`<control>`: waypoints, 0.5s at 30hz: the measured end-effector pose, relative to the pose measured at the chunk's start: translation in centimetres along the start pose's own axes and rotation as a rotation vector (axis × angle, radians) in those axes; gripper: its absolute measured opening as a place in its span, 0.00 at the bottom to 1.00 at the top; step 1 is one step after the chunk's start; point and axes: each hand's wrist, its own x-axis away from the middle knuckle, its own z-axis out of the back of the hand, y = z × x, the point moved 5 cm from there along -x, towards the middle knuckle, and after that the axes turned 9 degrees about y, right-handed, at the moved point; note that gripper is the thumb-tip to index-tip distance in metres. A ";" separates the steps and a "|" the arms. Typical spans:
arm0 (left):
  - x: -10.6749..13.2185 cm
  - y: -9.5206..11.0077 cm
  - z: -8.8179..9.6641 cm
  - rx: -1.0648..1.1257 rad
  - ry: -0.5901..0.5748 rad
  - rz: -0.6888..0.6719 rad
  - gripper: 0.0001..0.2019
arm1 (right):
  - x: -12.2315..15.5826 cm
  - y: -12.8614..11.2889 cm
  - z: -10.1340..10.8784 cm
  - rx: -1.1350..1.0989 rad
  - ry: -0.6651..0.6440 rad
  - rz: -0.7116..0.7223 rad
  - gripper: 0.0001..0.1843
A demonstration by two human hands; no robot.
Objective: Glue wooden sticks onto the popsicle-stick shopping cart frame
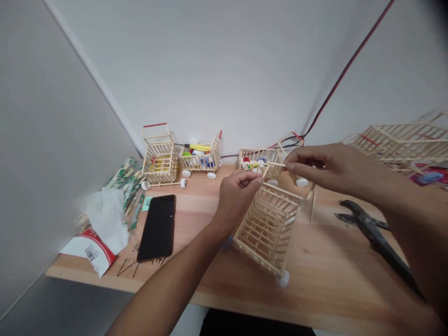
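A small shopping cart [264, 221] built of thin wooden sticks, with white wheels, stands on the table before me. Above its far end, my left hand [240, 193] pinches a short wooden stick [266, 171] pointing upward; I cannot tell whether it is fixed to the cart. My right hand [317, 161] is closed, thumb and fingers pinching another thin stick [276, 164] held nearly level. The tips of the two sticks meet or nearly meet over the cart.
Similar stick carts [161, 161] line the wall, some holding coloured caps. A larger stick basket [402, 137] stands at right. Dark pliers [371, 228] lie right; a phone [157, 228], wrapped sticks [131, 175] and a crumpled tissue [107, 214] lie left. A cable [345, 72] runs down the wall.
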 end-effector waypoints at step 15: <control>0.1 -0.4 0.2 0.016 0.034 0.070 0.05 | -0.2 0.2 -1.2 -0.116 0.119 0.038 0.15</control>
